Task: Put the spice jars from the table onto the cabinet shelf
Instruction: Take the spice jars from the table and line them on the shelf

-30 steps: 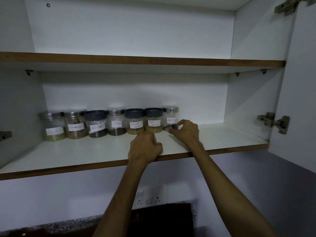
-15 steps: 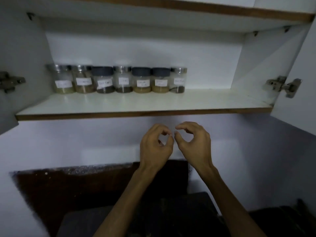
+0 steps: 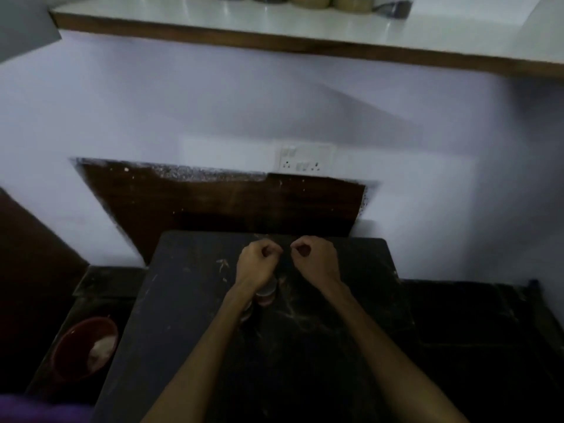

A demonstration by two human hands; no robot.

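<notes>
Dim and soft with motion blur throughout. Glare on the white shelf (image 3: 305,19) at top; bench (image 3: 189,300) nearly black, detail lost in shadow.

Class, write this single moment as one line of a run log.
left hand: empty, curled, above jar lids | right hand: empty, curled | table: jars remain | shelf: jars placed

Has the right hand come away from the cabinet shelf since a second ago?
Yes. The right hand was up at the shelf by the last jar; now it is far below the shelf edge, over the dark table, holding nothing.
</notes>
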